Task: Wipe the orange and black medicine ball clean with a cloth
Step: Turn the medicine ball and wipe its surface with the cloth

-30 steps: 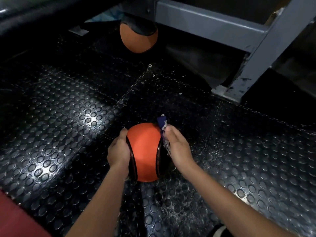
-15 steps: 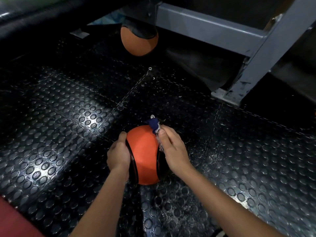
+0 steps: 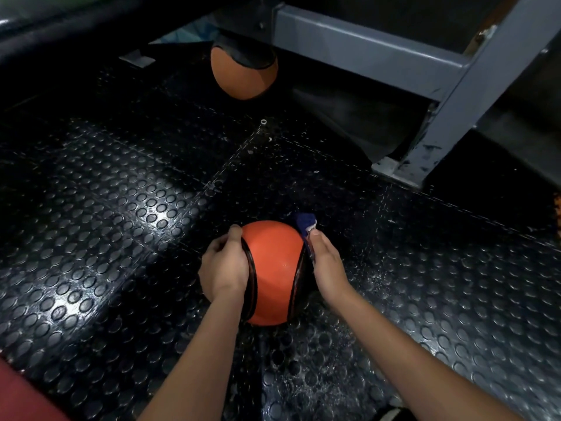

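Orange with black side panels, the medicine ball [image 3: 274, 273] sits on the black studded rubber floor [image 3: 127, 226], near the middle of the view. Its orange band runs near to far, with the black seams curving along each side; a round ball, it has no long axis. The left hand [image 3: 223, 268] curls round the ball's left side, gripping it. The right hand [image 3: 326, 268] presses a dark blue cloth [image 3: 305, 227] against the ball's upper right side, fingers fairly straight. A second orange and black ball [image 3: 244, 71] lies far off, by a grey metal frame [image 3: 394, 60].
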A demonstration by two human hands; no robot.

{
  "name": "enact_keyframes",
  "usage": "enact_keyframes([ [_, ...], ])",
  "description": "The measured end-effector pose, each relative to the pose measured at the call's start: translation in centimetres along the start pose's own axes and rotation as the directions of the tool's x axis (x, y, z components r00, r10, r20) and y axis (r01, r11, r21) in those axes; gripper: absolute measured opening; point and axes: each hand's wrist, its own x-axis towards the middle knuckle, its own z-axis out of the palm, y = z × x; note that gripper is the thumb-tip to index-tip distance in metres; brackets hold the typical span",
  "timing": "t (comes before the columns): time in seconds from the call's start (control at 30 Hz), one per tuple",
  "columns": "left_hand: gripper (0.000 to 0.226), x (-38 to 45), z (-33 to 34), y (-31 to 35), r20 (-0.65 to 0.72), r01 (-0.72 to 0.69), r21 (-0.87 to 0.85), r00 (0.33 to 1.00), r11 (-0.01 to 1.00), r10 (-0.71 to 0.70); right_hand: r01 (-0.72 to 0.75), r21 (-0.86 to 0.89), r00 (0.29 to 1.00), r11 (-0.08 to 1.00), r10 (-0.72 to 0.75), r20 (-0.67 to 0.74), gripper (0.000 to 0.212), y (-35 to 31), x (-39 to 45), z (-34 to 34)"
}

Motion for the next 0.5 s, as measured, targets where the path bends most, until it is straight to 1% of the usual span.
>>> enact_keyframes([
  [0.03,0.029,-0.03,0.08,0.07,0.0,0.001,0.007,1.0,1.0,-0.001,-0.008,0.005,1.0,1.0,0.008,0.005,0.044,-0.05,0.02,-0.13],
  [0.13,0.028,-0.02,0.04,0.16,-0.006,0.009,0.011,1.0,1.0,-0.009,-0.029,0.006,0.999,1.0,0.029,0.022,0.053,-0.02,0.09,-0.11],
  [0.23,0.027,0.19,-0.31,-0.06,0.0,0.014,0.014,1.0,1.0,-0.014,-0.039,0.014,0.999,0.999,0.039,0.018,0.051,0.23,-0.03,0.07],
  [0.3,0.04,0.28,-0.54,-0.3,0.003,0.007,0.032,1.0,0.999,-0.007,-0.051,0.016,0.999,0.999,0.051,0.019,0.048,0.32,-0.03,-0.03],
  [0.37,0.045,0.29,-0.7,-0.35,0.0,0.004,0.033,1.0,0.999,-0.004,-0.058,0.016,0.998,0.998,0.058,0.026,0.038,0.25,-0.16,-0.28],
  [0.4,0.045,0.19,-0.75,-0.26,0.003,0.005,0.024,1.0,1.0,-0.005,-0.065,0.012,0.998,0.998,0.064,0.028,0.029,0.17,-0.27,-0.26],
  [0.43,0.044,0.13,-0.79,-0.2,0.005,0.005,0.018,1.0,1.0,-0.005,-0.073,0.013,0.997,0.997,0.073,0.026,0.026,0.16,-0.36,-0.3],
  [0.47,0.044,0.03,-0.81,-0.13,0.007,0.002,0.017,1.0,1.0,-0.002,-0.074,0.016,0.997,0.997,0.073,0.033,0.029,0.14,-0.46,-0.32],
  [0.5,0.044,-0.05,-0.81,-0.07,0.007,0.001,0.017,1.0,1.0,-0.001,-0.068,0.019,0.997,0.998,0.067,0.031,0.037,0.24,-0.46,-0.33],
])
